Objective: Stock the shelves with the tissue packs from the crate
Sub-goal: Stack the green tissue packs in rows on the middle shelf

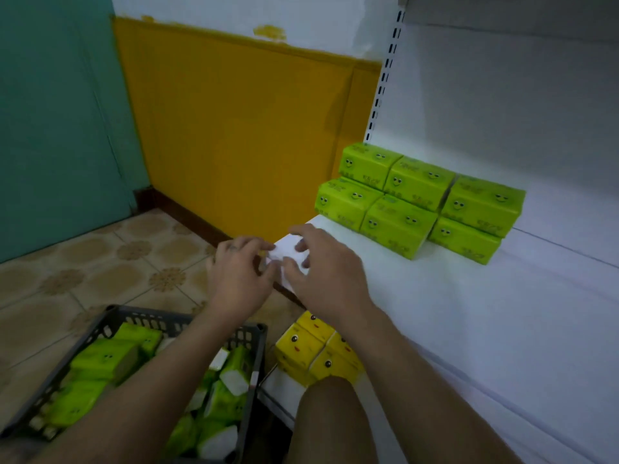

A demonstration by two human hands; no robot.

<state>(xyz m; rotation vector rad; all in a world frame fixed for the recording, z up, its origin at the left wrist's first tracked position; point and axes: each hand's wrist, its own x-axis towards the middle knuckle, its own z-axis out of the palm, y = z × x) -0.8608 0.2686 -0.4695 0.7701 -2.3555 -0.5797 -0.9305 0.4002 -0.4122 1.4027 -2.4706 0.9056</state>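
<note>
Nearest to the camera is a bare knee [321, 416], with the two forearms on either side of it. Biggest in the view is the white shelf [469, 313], and both hands meet at its near left corner. At lower left, on the tiled floor, the black crate [258, 329] holds many loose green tissue packs [104, 360], lying in all directions, some showing a white end. They are below and behind the hands, partly under the left forearm. Further back on the shelf, to the right, stands the green stack [418, 202]: six packs in two layers, well apart from the fingers. On a lower shelf, just beside the knee, sit yellow tissue packs [318, 349]

The left hand [237, 272] and the right hand [321, 272] are close together, fingers bent over something white at the corner. Because of blur I cannot tell if this is a pack or only the shelf edge, so I cannot tell whether they grip anything

I judge the packs light and soft, wrapped in smooth film that may slip. It seems better to take one across its long sides, thumb opposite the fingers, and gently, so that it keeps its shape
</note>
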